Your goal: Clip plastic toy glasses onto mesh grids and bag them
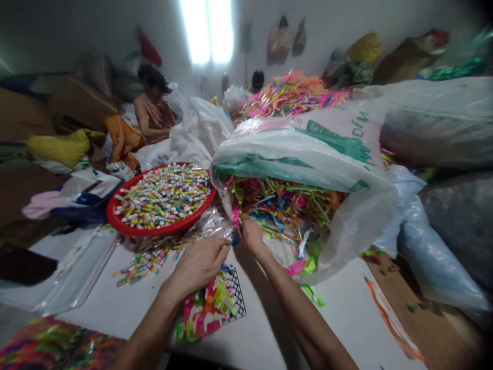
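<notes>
The right hand (251, 236) pinches a pink plastic strip (235, 216) at the mouth of a white woven sack (308, 149) stuffed with bright strips. The left hand (198, 264) curls just beside it near clear plastic film (210, 226), though whether it grips anything is hard to tell. Both hands are over the white tabletop (346, 324), close to a red basin (154, 231) of small colored pieces.

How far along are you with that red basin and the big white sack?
Done, it seems: the round red plastic basin is heaped with small multicoloured wrapped pieces. In hand: your left hand and right hand are together at a crumpled clear plastic bag. Left: the white-and-green plastic sack is open and full of neon plastic strips.
</notes>
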Demonstrator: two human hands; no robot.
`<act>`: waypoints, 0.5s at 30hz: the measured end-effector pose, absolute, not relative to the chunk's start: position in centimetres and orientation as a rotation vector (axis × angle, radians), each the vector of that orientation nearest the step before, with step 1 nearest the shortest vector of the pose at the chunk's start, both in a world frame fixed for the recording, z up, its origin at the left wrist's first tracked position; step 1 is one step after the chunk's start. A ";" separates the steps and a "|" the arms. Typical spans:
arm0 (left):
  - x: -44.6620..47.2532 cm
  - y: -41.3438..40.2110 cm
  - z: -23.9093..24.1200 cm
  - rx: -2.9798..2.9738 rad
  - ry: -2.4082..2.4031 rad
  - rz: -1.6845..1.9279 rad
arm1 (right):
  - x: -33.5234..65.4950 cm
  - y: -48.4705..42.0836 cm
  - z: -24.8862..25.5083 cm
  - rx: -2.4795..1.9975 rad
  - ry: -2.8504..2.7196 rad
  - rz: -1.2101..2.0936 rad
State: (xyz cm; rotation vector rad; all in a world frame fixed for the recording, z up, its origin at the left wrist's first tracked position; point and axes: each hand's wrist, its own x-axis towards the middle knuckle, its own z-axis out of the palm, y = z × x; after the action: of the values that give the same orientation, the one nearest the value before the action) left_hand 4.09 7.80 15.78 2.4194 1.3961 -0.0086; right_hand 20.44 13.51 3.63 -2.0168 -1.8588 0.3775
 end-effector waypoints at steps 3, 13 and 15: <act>4.3 7.8 15.8 2.402 1.439 -0.030 | 18.4 16.2 4.0 -2.117 -1.766 0.359; 3.7 7.7 15.6 2.420 1.408 0.054 | 22.7 8.4 1.7 -1.905 -1.803 0.556; 3.6 7.8 15.6 2.433 1.419 0.035 | 22.6 5.3 1.8 -1.972 -1.829 0.524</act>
State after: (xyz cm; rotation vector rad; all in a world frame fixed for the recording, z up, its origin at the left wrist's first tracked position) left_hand 3.60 7.75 15.56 2.4328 1.4193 0.0352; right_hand 22.62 5.30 1.82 -1.9716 -1.8287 0.5240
